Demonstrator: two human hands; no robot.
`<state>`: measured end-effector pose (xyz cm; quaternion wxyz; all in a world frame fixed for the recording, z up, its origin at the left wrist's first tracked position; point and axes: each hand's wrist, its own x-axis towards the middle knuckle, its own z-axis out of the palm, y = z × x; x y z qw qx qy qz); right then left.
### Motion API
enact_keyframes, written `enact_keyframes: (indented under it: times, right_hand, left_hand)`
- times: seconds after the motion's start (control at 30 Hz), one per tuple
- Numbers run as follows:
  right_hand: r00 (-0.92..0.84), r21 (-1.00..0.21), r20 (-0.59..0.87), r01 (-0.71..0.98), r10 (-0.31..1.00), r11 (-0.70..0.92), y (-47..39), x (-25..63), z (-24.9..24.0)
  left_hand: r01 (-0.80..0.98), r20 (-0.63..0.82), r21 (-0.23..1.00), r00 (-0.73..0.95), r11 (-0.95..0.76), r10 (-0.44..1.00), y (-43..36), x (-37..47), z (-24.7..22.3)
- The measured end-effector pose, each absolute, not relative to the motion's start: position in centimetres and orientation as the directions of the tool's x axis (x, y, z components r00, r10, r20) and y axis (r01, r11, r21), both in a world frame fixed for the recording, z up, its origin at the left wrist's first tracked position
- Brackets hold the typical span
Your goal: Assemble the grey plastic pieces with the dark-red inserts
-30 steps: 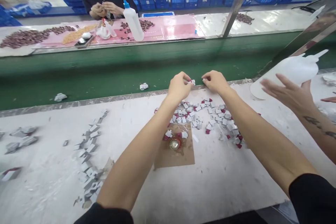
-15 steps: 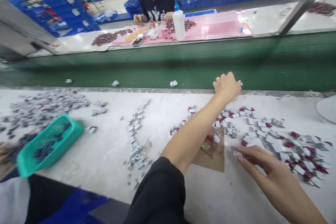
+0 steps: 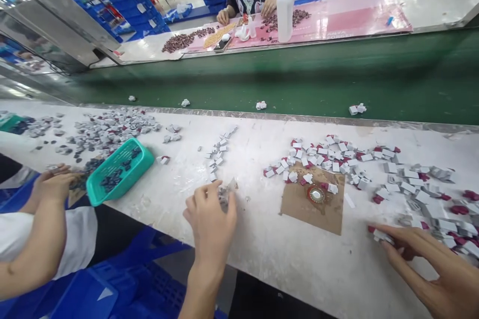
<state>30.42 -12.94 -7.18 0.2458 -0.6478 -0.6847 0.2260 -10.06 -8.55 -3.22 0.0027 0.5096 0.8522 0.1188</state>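
Observation:
My left hand (image 3: pixel 211 222) reaches over a short row of small grey pieces (image 3: pixel 216 156), with thumb and forefinger apart around a few of them (image 3: pixel 223 198). Its other fingers are curled. Between the thumb and fingertips of my right hand (image 3: pixel 430 259) is a small white-and-red piece (image 3: pixel 382 237), held just above the table. Beside that hand spreads a pile of white and dark red pieces (image 3: pixel 415 184). A brown cardboard square (image 3: pixel 325 219) lies between my hands, carrying a round bottle cap (image 3: pixel 316 194) with pale contents and several small pieces.
Behind the table runs a green conveyor belt (image 3: pixel 224 82) with spaced white clusters (image 3: pixel 358 108). At left, a co-worker's hands (image 3: pixel 56 182) work beside a teal basket (image 3: pixel 121 172). Across the belt, another person sits behind a white bottle (image 3: pixel 285 17).
My left hand has come back from the belt to the grey row; a white cluster shows on the belt where it was. My right hand still pinches a small piece. The view has shifted.

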Motion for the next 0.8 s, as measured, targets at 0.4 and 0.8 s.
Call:
enact_keyframes:
  times: [0.4, 0.8]
  right_hand:
    - [0.110, -0.789, -0.062, 0.604, 0.992, -0.116, -10.6, 28.3, -5.8]
    - [0.071, -0.878, 0.107, 0.474, 0.992, 0.061, -7.7, 20.6, -3.3]
  left_hand:
    - [0.878, 0.071, 0.220, -0.449, 0.425, 0.891, -6.4, -12.2, -2.9]
    - [0.647, -0.020, 0.754, -0.151, 0.114, 0.988, -7.4, -5.2, -4.7]
